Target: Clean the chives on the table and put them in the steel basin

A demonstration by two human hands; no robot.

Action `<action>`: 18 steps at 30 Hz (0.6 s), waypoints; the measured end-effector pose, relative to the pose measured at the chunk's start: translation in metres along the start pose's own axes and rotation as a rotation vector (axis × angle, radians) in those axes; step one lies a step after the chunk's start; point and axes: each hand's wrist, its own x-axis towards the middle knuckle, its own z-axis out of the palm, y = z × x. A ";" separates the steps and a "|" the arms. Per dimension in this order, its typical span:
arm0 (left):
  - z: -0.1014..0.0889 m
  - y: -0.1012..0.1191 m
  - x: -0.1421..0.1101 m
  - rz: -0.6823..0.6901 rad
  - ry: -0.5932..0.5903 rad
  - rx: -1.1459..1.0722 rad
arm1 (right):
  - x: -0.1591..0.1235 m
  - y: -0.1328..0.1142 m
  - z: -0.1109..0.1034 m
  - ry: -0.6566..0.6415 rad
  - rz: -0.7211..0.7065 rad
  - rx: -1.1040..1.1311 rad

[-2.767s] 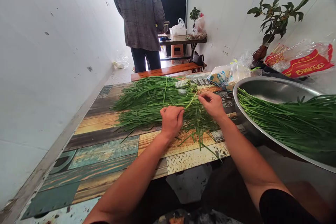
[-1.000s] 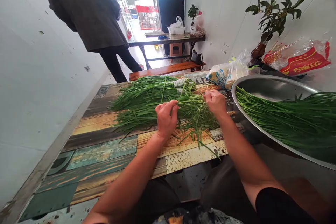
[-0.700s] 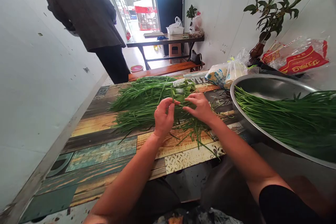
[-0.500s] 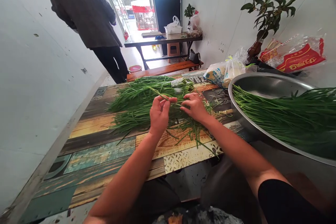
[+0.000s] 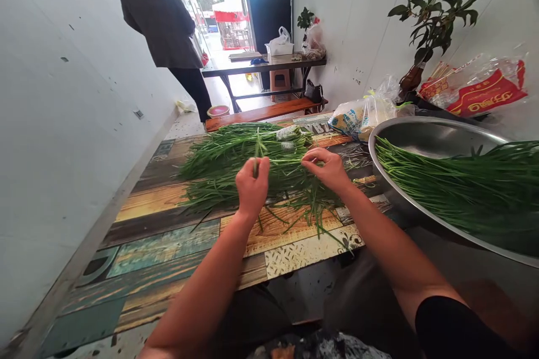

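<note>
My left hand (image 5: 252, 184) is closed in a fist around a few garlic chives (image 5: 260, 148), whose green blades stick up above the fingers. To its right, my right hand (image 5: 329, 168) pinches thumb against fingertips at the pale end of a chive stalk (image 5: 288, 161). That stalk stretches between the two hands. Behind and under them lies a large pile of garlic chives (image 5: 227, 148) with white bands (image 5: 286, 133) round the stems. Loose green scraps (image 5: 314, 207) are scattered on the table below my right hand.
A big steel basin (image 5: 381, 165) holding more chives stands at the right of the patterned table (image 5: 168, 241). Beyond it are plastic bags (image 5: 357, 115) and a potted plant (image 5: 425, 33). A person (image 5: 162, 28) stands at the back left, near a bench (image 5: 261, 114).
My hands have moved apart, the right one a little to the right. My left hand has turned and closed into a fist. The person at the back has shifted right.
</note>
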 end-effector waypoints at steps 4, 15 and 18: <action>0.002 -0.003 -0.010 0.177 0.000 0.261 | -0.004 -0.007 0.002 -0.045 -0.049 -0.055; 0.006 -0.012 -0.008 0.446 -0.132 0.342 | -0.007 -0.016 0.002 -0.089 -0.021 0.009; 0.008 -0.015 -0.009 0.424 -0.133 0.311 | -0.007 -0.018 0.000 -0.062 0.024 0.008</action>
